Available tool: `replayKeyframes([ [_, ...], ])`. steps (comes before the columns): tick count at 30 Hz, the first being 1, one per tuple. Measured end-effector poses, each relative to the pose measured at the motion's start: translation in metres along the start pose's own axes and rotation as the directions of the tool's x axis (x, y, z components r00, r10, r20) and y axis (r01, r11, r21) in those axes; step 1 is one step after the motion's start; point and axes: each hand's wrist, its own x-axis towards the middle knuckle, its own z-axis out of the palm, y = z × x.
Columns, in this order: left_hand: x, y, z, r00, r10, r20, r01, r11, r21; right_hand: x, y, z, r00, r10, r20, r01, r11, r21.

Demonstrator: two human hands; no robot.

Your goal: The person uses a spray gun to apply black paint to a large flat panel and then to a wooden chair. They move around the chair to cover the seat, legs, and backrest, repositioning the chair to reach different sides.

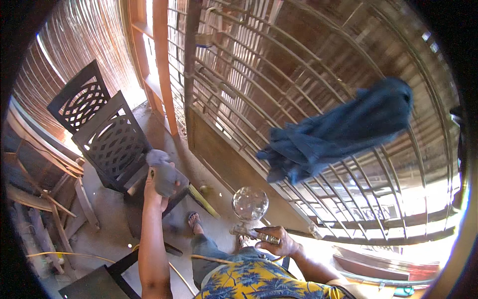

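At the far left, bare wooden pieces [89, 202] lean near a wall of slats [94, 30]. Just right of them stand two dark chairs with lattice backs, the farther chair [82, 97] partly behind the nearer chair [112, 139]. At the near left lies a dark flat panel [94, 284], and a yellow hose [89, 254] runs across the floor from the left.

The left hand [153, 191] is closed around a grey bundle [163, 180], perhaps cloth, right in front of the nearer chair; whether the two touch, I cannot tell. To the right, near the body, the right hand [281, 241] is wrapped round a shiny tool [244, 230], with a clear round cup [250, 203] standing above it. The tool appears well apart from the chairs.

Work seems under way, with both hands occupied. The chair backs look dark all over, but the view does not show which parts are finished or what remains.

Farther right, a blue cloth [343, 129] hangs against a barred metal grille [308, 99].
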Motion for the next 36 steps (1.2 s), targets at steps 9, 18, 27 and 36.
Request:
replayKeyframes([
  [9, -0.143, 0.017, 0.167, 0.934, 0.274, 0.228, -0.285, 0.958, 0.017, -0.151, 0.015, -0.045, 0.969, -0.148, -0.199, 0.134, 0.987, -0.085],
  [18, -0.245, -0.007, 0.407, 0.763, 0.486, 0.426, -0.555, 0.831, 0.045, -0.25, 0.026, -0.067, 0.822, 0.032, -0.569, 0.047, 0.991, 0.124],
  [27, -0.215, -0.076, 0.522, 0.029, 0.498, 0.867, -0.827, -0.475, 0.301, -0.265, 0.034, -0.066, 0.745, 0.041, -0.666, 0.075, 0.987, 0.144],
  [36, -0.175, -0.068, 0.592, 0.369, 0.31, 0.876, -0.846, -0.277, 0.455, -0.261, 0.027, -0.069, 0.752, -0.057, -0.657, 0.084, 0.996, 0.01],
])
